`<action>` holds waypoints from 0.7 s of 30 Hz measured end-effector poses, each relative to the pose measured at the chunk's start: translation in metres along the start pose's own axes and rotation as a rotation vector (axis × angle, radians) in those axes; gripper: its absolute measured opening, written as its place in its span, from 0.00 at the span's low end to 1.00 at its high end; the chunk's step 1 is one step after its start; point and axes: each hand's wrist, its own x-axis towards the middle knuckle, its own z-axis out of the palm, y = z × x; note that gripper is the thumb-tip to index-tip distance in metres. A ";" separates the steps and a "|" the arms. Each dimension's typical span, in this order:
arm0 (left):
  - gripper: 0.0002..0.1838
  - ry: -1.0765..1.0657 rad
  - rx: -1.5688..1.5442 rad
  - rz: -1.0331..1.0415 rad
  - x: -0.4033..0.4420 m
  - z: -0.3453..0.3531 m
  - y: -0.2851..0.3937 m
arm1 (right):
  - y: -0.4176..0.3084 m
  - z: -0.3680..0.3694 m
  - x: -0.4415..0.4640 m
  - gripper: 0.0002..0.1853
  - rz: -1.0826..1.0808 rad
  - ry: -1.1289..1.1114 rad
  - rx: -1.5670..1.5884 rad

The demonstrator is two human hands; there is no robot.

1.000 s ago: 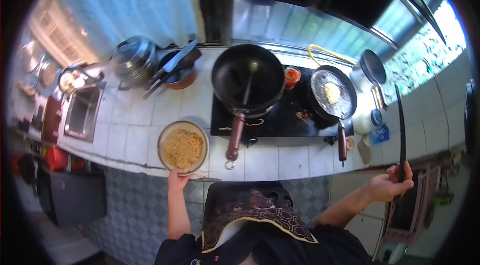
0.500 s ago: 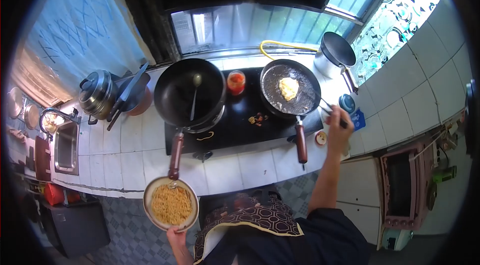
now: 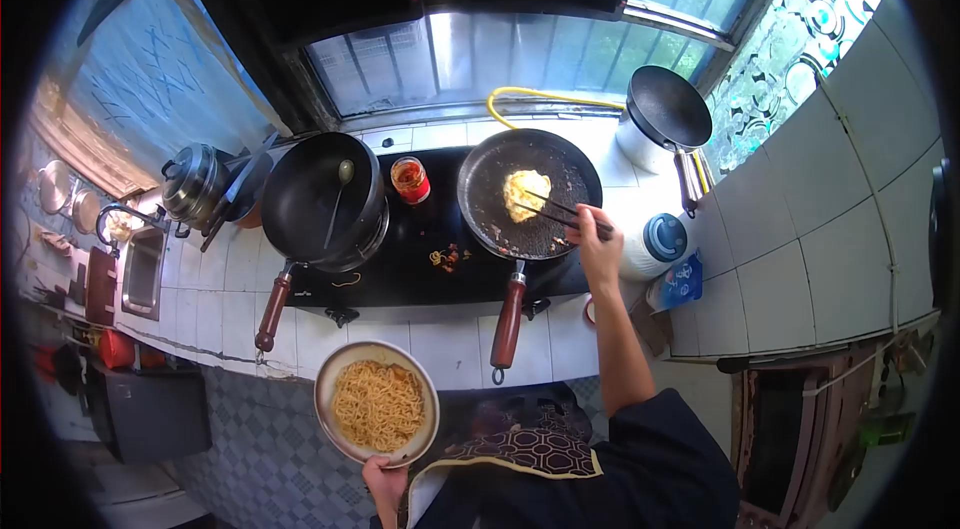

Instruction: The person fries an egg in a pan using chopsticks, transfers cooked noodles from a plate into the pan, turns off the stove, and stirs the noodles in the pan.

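Noodles (image 3: 378,404) fill a round plate (image 3: 428,436), which my left hand (image 3: 384,477) grips by its near rim in front of the counter. In my right hand (image 3: 598,247) is a pair of dark chopsticks (image 3: 556,213). Their tips reach a fried egg (image 3: 524,194) lying in the frying pan (image 3: 490,225); whether they pinch it or only touch it, I cannot tell. The pan sits on the right side of the black stove (image 3: 420,267), its brown handle (image 3: 509,321) pointing toward me.
A wok (image 3: 290,194) with a spoon (image 3: 340,199) in it stands on the left burner. Between the pans is a red jar (image 3: 410,181). Food scraps (image 3: 449,257) lie on the stove. To the right are a lidded white container (image 3: 655,247) and a pot (image 3: 643,143) with a pan on top.
My right hand has moved inward over the frying pan, bringing the chopsticks to the egg. The view has shifted, and the noodle plate appears further right, in front of the stove.
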 end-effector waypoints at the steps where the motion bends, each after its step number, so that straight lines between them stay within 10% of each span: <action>1: 0.31 -0.031 -0.038 -0.043 0.001 0.006 -0.001 | 0.001 0.003 0.003 0.10 0.006 -0.039 0.032; 21: 0.37 -0.268 0.247 -0.056 0.038 0.116 0.048 | -0.024 -0.061 -0.005 0.11 -0.076 0.096 -0.181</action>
